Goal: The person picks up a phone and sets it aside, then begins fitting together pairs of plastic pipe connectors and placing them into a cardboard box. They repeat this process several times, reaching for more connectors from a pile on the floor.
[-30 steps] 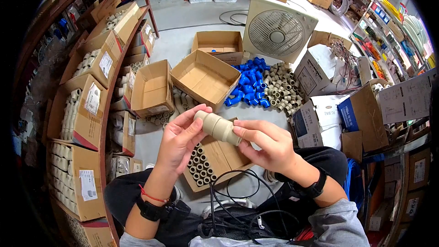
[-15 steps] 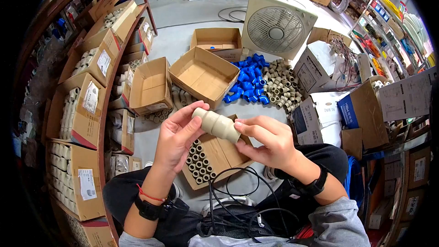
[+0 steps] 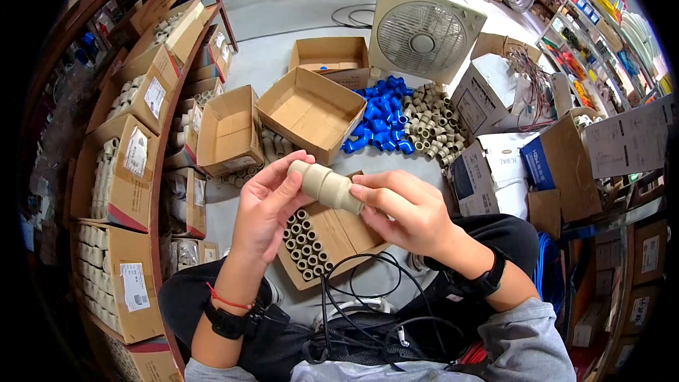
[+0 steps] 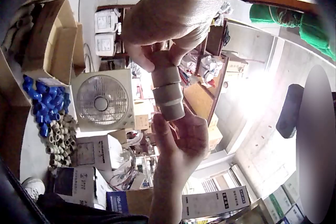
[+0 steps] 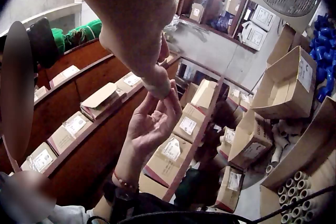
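Two beige plastic pipe fittings (image 3: 324, 185), set end to end in a stepped cylinder, are held up in front of the body. My left hand (image 3: 265, 205) pinches the left end between thumb and fingers. At the other end my right hand (image 3: 410, 213) grips with thumb and fingertips. A seam crosses the middle of the pipe fittings (image 4: 168, 94) in the left wrist view. In the right wrist view the right hand covers most of them. Below the hands lies a cardboard box (image 3: 353, 233) with rows of small beige fittings (image 3: 305, 251) standing on end.
Blue fittings (image 3: 382, 117) and loose beige fittings (image 3: 431, 127) lie piled before a box fan (image 3: 424, 32). Another cardboard box (image 3: 311, 113) stands ahead. Shelves of boxed fittings (image 3: 117, 177) line the left. Black cables (image 3: 368, 269) loop over the lap.
Both hands, with the pipe fittings, have drifted slightly left in the head view, as has the background. The right fingers have shifted on their end; both hands keep hold.
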Demonstrator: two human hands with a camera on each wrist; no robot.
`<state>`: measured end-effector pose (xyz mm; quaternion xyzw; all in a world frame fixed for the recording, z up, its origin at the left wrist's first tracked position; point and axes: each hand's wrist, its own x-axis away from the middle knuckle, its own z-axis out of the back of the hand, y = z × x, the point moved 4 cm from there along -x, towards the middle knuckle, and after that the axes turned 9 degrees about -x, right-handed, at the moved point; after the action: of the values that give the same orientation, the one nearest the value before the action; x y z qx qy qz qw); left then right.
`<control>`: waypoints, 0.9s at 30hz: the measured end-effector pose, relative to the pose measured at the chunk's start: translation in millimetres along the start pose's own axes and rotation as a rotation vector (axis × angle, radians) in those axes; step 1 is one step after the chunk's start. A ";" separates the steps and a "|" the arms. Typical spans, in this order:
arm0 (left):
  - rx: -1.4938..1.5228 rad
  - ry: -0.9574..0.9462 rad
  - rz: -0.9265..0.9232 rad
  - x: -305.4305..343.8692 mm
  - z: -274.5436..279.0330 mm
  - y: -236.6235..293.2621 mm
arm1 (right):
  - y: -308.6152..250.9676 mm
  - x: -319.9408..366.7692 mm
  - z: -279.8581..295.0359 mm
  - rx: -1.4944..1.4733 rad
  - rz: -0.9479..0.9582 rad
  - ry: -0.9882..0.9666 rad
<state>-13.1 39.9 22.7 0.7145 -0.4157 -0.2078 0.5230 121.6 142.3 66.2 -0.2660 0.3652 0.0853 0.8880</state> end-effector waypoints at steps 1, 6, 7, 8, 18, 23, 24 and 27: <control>-0.001 0.003 0.000 0.1 0.0 0.0 | 0.5 0.2 -0.2 0.004 0.004 0.002; -0.015 0.006 0.039 0.3 0.5 -1.5 | 1.8 0.5 -1.1 0.029 0.029 0.015; -0.026 -0.001 0.047 0.2 0.9 -1.8 | 1.9 1.0 -1.2 0.035 0.030 0.013; -0.037 -0.008 0.056 0.2 1.2 -2.3 | 2.0 1.4 -1.2 0.027 0.013 0.010; -0.033 -0.002 0.004 0.1 1.8 -1.6 | 5.8 6.6 -0.5 -0.015 -0.081 0.000; -0.091 -0.037 0.002 0.6 3.4 -2.7 | 5.9 7.5 0.4 -0.032 -0.105 -0.013; -0.099 -0.042 -0.003 0.6 3.7 -2.8 | 5.7 7.2 1.0 -0.040 -0.108 -0.013; -0.135 -0.065 -0.015 1.0 4.4 -2.0 | 5.8 8.1 0.3 -0.057 -0.108 -0.013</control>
<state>-15.0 36.8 19.4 0.6736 -0.4120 -0.2625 0.5547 125.7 147.0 58.4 -0.3098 0.3421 0.0493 0.8857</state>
